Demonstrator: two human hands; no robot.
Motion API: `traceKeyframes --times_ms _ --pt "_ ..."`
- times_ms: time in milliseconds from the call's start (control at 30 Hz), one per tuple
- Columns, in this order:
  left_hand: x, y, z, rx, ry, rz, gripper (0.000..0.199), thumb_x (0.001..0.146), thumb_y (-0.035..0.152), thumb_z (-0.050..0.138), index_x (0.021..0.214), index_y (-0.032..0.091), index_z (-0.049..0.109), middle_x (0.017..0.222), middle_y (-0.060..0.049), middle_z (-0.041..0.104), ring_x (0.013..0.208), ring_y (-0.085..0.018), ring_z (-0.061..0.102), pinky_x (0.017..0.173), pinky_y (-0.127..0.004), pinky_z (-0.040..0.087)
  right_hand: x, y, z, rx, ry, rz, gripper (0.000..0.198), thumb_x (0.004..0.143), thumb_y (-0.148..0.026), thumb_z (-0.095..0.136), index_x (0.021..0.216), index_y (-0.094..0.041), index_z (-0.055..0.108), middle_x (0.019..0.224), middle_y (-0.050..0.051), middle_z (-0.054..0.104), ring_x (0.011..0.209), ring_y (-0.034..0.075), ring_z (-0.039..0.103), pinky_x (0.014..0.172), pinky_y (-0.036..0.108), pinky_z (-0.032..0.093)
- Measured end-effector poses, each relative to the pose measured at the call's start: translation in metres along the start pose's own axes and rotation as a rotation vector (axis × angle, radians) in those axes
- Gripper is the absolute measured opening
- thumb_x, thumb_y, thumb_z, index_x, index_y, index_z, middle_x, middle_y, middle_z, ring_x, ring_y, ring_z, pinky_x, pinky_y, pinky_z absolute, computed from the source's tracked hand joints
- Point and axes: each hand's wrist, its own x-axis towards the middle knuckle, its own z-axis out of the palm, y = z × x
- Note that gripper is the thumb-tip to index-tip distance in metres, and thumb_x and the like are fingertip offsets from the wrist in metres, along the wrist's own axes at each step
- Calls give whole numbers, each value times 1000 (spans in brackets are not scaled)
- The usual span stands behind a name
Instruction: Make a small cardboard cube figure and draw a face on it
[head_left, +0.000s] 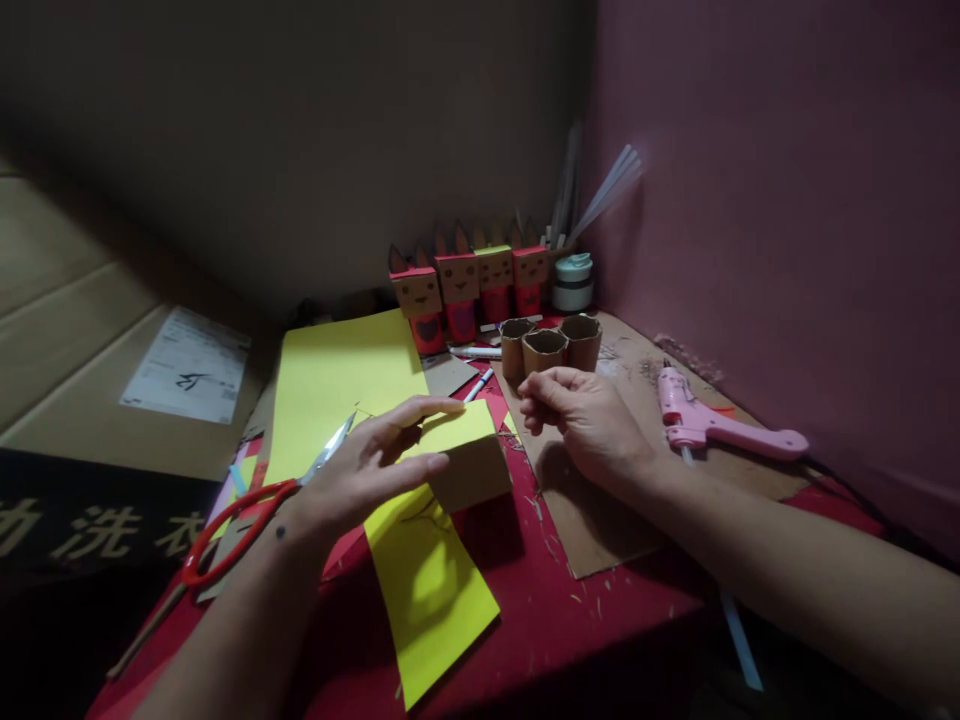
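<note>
A dim grey wall [337,130] meets a purplish-pink wall [780,220].

Left hand [361,460] apparently on yellow-topped box [474,472]

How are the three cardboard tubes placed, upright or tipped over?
Upright: the cardboard tubes stand on end, their open rims facing up.

A large cardboard carton [82,300] stands at the left, bearing a white printed label [187,368] above a black band with pale Chinese characters. By the grey back wall [300,130], four box-headed cardboard figures [456,280] with pointed ears stand in a row, beside a mint-green lidded jar [573,292]. Translucent sticks [611,192] lean behind it, near the pinkish-purple wall [787,200].
</note>
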Motion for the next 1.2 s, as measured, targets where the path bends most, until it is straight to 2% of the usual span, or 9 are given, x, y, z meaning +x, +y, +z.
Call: traceKeyframes --times_ms 100,167,267,367,467,633,833,1033,1200 --pt "0 2 12 63 -53 55 48 79 42 78 124 28 70 125 -7 71 115 -33 64 91 -38 53 0 -2 -2 -11 -14 -21 35 81 -52 73 69 -19 66 60 0 61 55 13 53 56 30 42" --pt "0 0 19 73 -73 64 54 79 42 78 130 29 65 129 -7 69 119 -33 62 96 -40 52 -1 -3 -2 -108 -30 -53 44 85 -57 68 62 -20 62 57 0 58 54 13 50 57 30 41" --pt "1 -3 25 96 -77 70 56 79 42 78 131 29 63 130 -8 69 122 -34 61 101 -44 49 -5 -6 0 -195 -84 -76 44 90 -58 60 66 -20 64 66 2 61 63 15 54 66 31 45" --pt "4 -4 26 96 -46 101 49 82 41 76 129 29 66 129 -8 70 119 -34 62 101 -45 48 -9 -12 3 -210 -219 -12 27 80 -45 75 95 -23 70 94 4 68 89 20 62 78 34 50" --pt "6 -3 24 82 -11 138 40 85 39 72 123 29 71 128 -7 70 119 -32 62 103 -43 47 -13 -18 6 -286 -371 70 48 63 -22 87 108 -27 70 110 4 69 107 27 63 88 39 52" --pt "7 -2 24 75 48 140 31 89 42 68 114 27 77 123 -8 73 118 -31 63 100 -40 50 -16 -17 7 -297 -360 149 47 68 -20 83 113 -26 72 96 2 74 98 24 68 89 41 53" --pt "8 -5 34 -54 57 128 45 88 45 69 130 29 69 137 -7 67 126 -33 60 103 -44 50 -14 -11 5 -80 -326 220 55 71 -21 82 125 -25 71 86 0 76 85 19 70 82 37 55" --pt "8 -6 36 -54 65 144 37 89 41 69 125 32 73 130 -6 71 122 -30 61 101 -41 51 -11 -6 4 -48 -317 202 47 69 -22 84 115 -22 76 89 2 77 89 20 70 87 38 55" --pt "8 -5 37 -110 107 137 29 86 36 74 115 34 78 119 -3 74 111 -25 65 92 -35 55 -12 -7 6 -67 -311 202 40 70 -28 84 109 -23 77 83 2 74 83 20 69 78 37 56"
